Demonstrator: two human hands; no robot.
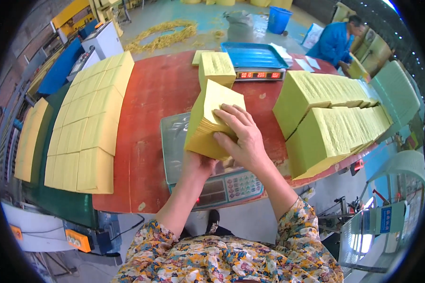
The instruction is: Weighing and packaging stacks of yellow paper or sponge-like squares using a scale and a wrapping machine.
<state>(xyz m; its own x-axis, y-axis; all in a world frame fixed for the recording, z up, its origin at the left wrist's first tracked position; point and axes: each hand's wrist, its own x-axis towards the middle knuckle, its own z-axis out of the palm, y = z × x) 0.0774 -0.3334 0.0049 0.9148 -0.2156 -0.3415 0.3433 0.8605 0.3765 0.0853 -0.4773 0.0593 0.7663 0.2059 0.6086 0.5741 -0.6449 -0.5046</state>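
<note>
A thick stack of yellow paper (208,115) is held tilted between my two hands over a digital scale (171,141). My left hand (200,163) supports it from below, with most of its fingers hidden under the paper. Across the top and right side of the stack lies my right hand (243,134), thumb low and fingers pressed on the upper face. The scale has a keypad (243,185) on its near side. Just beyond the held stack stands another yellow paper stack (216,66) on the red table (144,113).
Rows of yellow stacks line the table's left (87,127) and right (326,132). Behind stands a second scale with a blue tray (252,55) and lit red display. A co-worker in blue (333,42) is at the far right. Green chairs (396,94) stand at right.
</note>
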